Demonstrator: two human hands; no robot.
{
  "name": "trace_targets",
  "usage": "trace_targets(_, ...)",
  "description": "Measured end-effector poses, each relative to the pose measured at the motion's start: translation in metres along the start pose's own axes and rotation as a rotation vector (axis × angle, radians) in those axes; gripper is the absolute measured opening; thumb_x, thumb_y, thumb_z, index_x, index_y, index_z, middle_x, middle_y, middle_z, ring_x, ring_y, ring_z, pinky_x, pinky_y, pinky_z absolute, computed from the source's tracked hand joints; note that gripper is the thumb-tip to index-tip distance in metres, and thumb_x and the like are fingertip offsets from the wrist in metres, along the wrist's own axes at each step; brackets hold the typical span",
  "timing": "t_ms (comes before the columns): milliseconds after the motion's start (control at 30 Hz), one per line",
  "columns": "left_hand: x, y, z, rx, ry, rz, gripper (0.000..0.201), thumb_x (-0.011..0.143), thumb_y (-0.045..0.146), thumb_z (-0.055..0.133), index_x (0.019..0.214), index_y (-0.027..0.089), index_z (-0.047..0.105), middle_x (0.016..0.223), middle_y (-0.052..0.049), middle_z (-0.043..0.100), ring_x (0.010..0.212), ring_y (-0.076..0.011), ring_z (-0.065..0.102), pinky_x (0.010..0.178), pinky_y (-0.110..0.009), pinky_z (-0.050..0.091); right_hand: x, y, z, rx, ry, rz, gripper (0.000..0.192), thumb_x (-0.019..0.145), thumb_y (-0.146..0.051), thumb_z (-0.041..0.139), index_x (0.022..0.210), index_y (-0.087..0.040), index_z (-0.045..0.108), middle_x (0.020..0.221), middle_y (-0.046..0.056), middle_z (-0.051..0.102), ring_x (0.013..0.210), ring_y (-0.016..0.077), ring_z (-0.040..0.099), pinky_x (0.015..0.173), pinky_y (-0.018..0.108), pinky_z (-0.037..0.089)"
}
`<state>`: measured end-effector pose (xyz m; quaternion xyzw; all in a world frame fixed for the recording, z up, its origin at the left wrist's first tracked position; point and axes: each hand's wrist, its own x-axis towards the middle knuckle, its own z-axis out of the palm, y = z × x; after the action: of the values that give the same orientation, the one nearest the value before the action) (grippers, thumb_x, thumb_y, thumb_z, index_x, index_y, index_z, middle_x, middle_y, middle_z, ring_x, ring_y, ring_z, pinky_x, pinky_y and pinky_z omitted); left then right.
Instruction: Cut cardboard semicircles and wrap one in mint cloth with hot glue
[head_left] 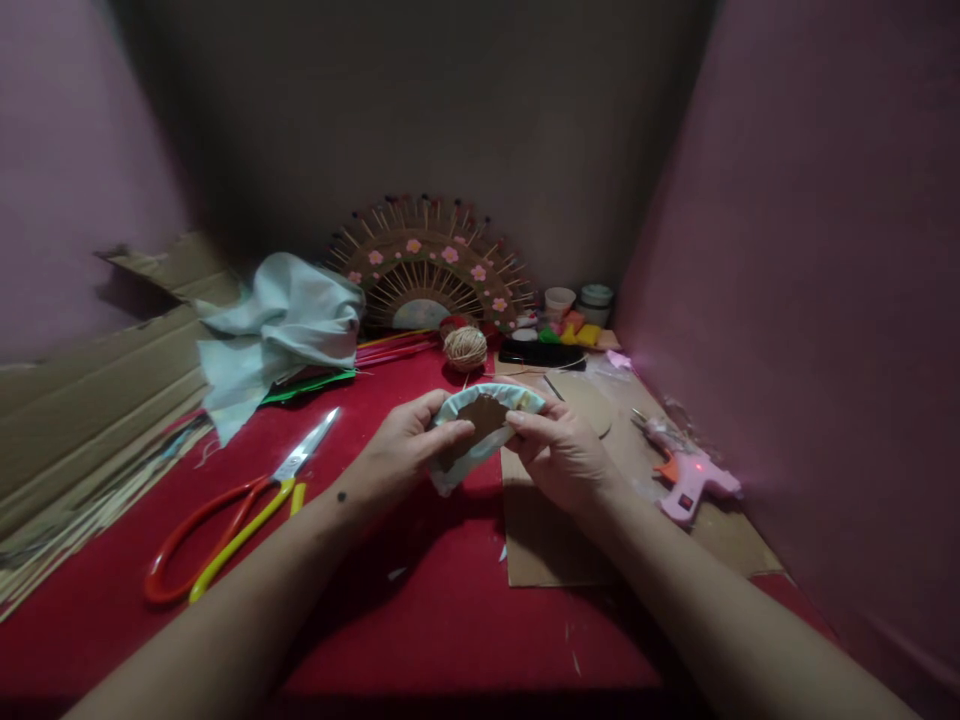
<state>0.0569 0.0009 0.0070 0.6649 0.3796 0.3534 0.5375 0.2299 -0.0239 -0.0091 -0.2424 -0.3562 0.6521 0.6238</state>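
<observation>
Between my hands, above the red tabletop, is a brown cardboard piece (480, 422) with pale blue fabric (491, 392) folded over its curved upper edge. Loose fabric hangs along its lower side. My left hand (424, 435) pinches the left end, thumb on the cardboard face. At the right end my right hand (559, 445) grips the fabric edge between thumb and fingers. Fingers behind the piece are partly hidden. Scissors (247, 520) with red and yellow handles lie left of my left forearm. Under and beyond my right hand is a flat cardboard sheet (555, 545).
A decorated stick fan (420, 260) leans on the back wall. Before it sits a twine ball (466, 348). Crumpled pale fabric (292, 310) lies left, near cardboard (90, 420) and thin sticks (97, 520). At right are a pink glue gun (690, 480) and a dark phone-like object (541, 354).
</observation>
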Motion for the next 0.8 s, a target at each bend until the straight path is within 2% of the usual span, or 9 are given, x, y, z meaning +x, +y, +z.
trace_targets(133,0.003,-0.005,-0.003,-0.126,-0.009,-0.029,0.028,0.08,0.034,0.069,0.101,0.016,0.064,0.079,0.001,0.063,0.063,-0.0078,0.051,0.056,-0.018,0.04,-0.003,-0.001,0.002,0.01,-0.072,0.011,0.049,0.055,-0.005,0.074,0.1,-0.024,0.07,0.094,-0.001,0.073,0.088,0.016,0.064,0.085,0.028,0.047)
trace_targets(300,0.005,-0.011,-0.004,-0.261,-0.067,-0.089,0.025,0.08,0.034,0.07,0.097,0.016,0.065,0.078,0.001,0.064,0.061,-0.0084,0.054,0.056,-0.019,0.043,-0.005,0.003,0.004,-0.046,-0.058,0.053,0.036,0.058,-0.007,0.072,0.091,-0.021,0.069,0.09,0.001,0.071,0.085,0.0163,0.064,0.087,0.03,0.047)
trace_targets(467,0.005,-0.012,-0.002,-0.245,-0.098,-0.093,0.026,0.082,0.033,0.069,0.101,0.016,0.065,0.082,-0.002,0.067,0.065,-0.0104,0.059,0.059,-0.02,0.046,-0.005,0.011,0.003,-0.073,-0.025,0.118,0.026,0.071,-0.025,0.072,0.096,-0.019,0.069,0.088,0.003,0.071,0.079,0.0166,0.064,0.077,0.033,0.052)
trace_targets(600,0.005,-0.012,-0.003,-0.235,-0.125,-0.089,0.023,0.082,0.033,0.069,0.097,0.017,0.067,0.082,-0.001,0.067,0.065,-0.0091,0.059,0.06,-0.018,0.045,-0.005,0.01,0.001,-0.07,-0.017,0.161,0.026,0.069,-0.025,0.074,0.094,-0.018,0.069,0.084,0.003,0.071,0.072,0.0161,0.063,0.071,0.033,0.053)
trace_targets(700,0.007,-0.011,-0.005,-0.341,-0.134,-0.132,0.024,0.08,0.031,0.071,0.099,0.016,0.067,0.085,-0.003,0.069,0.067,-0.0117,0.063,0.061,-0.021,0.048,-0.004,0.003,-0.002,-0.048,-0.009,0.113,0.023,0.072,-0.028,0.071,0.094,-0.019,0.071,0.087,0.003,0.073,0.075,0.016,0.065,0.072,0.031,0.052)
trace_targets(800,0.009,-0.01,-0.007,-0.396,-0.068,-0.158,0.024,0.076,0.026,0.074,0.096,0.014,0.066,0.079,-0.002,0.069,0.06,-0.01,0.061,0.055,-0.019,0.046,0.0,-0.003,-0.006,-0.039,0.071,-0.034,0.026,0.077,-0.032,0.067,0.1,-0.02,0.071,0.089,0.004,0.075,0.081,0.0169,0.067,0.077,0.033,0.052)
